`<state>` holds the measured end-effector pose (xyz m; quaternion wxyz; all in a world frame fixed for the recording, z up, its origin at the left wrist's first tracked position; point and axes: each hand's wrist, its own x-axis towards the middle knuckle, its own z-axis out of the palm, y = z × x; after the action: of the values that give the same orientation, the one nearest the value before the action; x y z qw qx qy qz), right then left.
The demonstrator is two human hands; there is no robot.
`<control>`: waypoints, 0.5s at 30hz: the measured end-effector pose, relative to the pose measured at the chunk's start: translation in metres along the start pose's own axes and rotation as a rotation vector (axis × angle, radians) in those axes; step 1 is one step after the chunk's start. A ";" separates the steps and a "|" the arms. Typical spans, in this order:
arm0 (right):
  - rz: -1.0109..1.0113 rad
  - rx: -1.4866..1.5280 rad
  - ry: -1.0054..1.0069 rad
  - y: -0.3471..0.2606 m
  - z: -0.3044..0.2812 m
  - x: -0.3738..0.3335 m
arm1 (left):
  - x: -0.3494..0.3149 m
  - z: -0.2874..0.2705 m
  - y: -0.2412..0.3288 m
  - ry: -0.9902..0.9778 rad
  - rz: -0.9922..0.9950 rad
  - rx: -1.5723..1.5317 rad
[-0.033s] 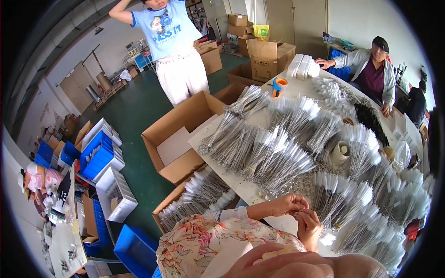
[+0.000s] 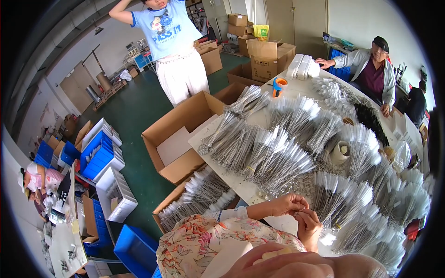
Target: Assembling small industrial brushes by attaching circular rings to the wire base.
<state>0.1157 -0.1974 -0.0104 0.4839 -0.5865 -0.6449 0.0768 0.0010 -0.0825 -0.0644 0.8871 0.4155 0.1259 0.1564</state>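
Near the front edge of the white table (image 2: 241,184), my left hand (image 2: 288,205) and my right hand (image 2: 308,225) meet with their fingertips pinched together. Whatever is between the fingers is too small to make out. Beside and beyond my hands lie piles of thin wire brushes with white bristle heads, one bundle (image 2: 278,157) just past my left hand and another bundle (image 2: 343,194) to the right. Small clear rings or loops (image 2: 265,192) are scattered on the tabletop close to my left hand.
A beige cup-like holder (image 2: 340,153) stands among the brushes, and an orange-and-blue tape dispenser (image 2: 278,87) sits farther back. Left of the table are an open carton (image 2: 176,139), a carton of brushes (image 2: 197,197) and a blue bin (image 2: 134,250). One person (image 2: 174,51) stands opposite; another (image 2: 378,69) sits right.
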 end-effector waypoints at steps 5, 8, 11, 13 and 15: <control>-0.022 -0.007 -0.008 -0.001 0.000 0.001 | -0.003 0.001 0.004 0.010 -0.003 0.007; -0.023 -0.027 -0.011 -0.001 -0.001 0.001 | -0.005 0.003 0.007 0.025 -0.014 0.009; -0.009 -0.047 -0.015 0.001 -0.001 -0.001 | -0.006 0.004 0.008 0.039 -0.024 -0.003; -0.031 -0.053 -0.009 0.002 0.000 -0.002 | -0.007 0.005 0.010 0.037 -0.029 -0.030; -0.034 -0.056 -0.011 0.000 -0.001 -0.002 | -0.005 0.001 0.007 0.020 -0.023 -0.040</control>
<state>0.1166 -0.1992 -0.0108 0.4649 -0.5886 -0.6592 0.0535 -0.0045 -0.0809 -0.0580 0.8957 0.3947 0.1363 0.1531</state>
